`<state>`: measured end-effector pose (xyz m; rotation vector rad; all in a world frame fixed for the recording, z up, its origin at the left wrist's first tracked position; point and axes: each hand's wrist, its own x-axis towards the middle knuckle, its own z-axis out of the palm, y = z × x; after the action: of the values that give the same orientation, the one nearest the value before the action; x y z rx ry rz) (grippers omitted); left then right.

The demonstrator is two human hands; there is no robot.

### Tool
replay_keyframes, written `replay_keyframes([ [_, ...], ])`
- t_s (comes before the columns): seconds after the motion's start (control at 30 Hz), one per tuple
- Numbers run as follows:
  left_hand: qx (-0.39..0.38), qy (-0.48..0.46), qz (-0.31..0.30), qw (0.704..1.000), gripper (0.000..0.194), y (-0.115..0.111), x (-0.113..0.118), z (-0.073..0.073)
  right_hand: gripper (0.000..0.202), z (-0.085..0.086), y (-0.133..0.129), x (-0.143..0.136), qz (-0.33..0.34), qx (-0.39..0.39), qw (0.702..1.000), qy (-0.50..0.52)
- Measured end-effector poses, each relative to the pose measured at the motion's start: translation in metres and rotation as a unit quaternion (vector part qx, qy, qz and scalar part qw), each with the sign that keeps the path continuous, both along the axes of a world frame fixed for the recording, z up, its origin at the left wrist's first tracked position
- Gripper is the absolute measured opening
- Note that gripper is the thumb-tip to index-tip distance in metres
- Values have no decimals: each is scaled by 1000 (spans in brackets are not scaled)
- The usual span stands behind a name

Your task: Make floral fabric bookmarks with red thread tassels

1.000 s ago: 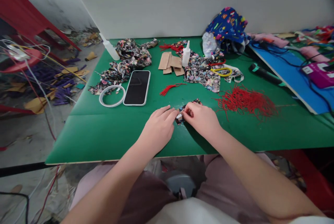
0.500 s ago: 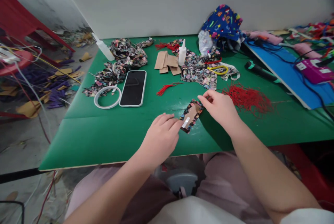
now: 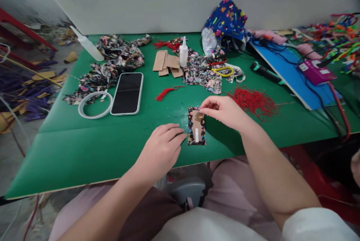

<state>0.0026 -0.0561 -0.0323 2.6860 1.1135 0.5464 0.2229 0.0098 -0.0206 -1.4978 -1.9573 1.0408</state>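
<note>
Resting at the lower centre of the frame, the left hand is loosely spread and grips nothing, its fingertips just beside the patch. That piece lies flat on the surface, right of centre, brown backing up, with a white strip toward its near end and flowered cloth round the rim. It looks very light; the backing should keep it fairly stiff yet easy to crease, the rim softer and grippy rather than slick. The long edges or corners seem the best hold, clear of the strip. At its far right corner, the right hand has thumb and fingers drawn together; whether they pinch it, I cannot tell. Beyond lies a red tassel.
</note>
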Motion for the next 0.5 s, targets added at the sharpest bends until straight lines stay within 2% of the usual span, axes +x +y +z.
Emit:
replay_keyframes([
  [0.17,-15,23,-26,999,28,-12,16,0,14,2,-6,-2,111,-68,992,2],
  [0.27,-15,38,-29,999,29,-14,20,-2,12,1,-9,-6,163,-46,984,-48],
  [0.37,-16,47,-32,998,28,-13,21,-3,14,1,-11,-9,171,-14,980,-100],
  [0.5,-14,65,-40,997,29,-13,22,-1,14,-1,-11,-12,165,-7,980,-107],
])
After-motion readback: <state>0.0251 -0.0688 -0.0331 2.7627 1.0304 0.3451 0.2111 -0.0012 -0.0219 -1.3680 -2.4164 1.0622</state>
